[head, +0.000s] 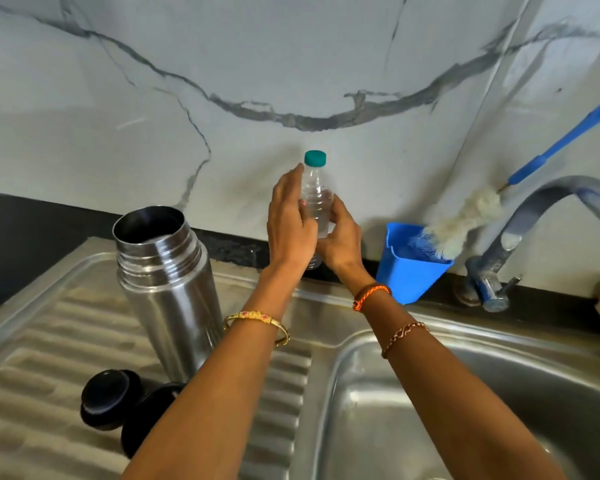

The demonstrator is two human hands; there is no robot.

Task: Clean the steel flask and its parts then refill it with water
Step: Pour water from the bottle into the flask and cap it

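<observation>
The steel flask (168, 285) stands upright and uncapped on the ribbed drainboard (49, 341) at the left. Two black flask parts lie in front of it: a stopper (108, 398) and a cap (146, 415) partly hidden by my left forearm. At the back, against the wall, a clear plastic bottle (316, 195) with a teal cap stands upright. My right hand (340, 237) grips its lower body. My left hand (290, 216) lies against its left side with fingers fairly straight, reaching toward the neck.
A blue cup (409, 268) holding a blue-handled bottle brush (465, 216) stands right of the bottle. The tap (534, 216) arches at the far right above the steel sink basin (465, 393). A marble wall closes the back.
</observation>
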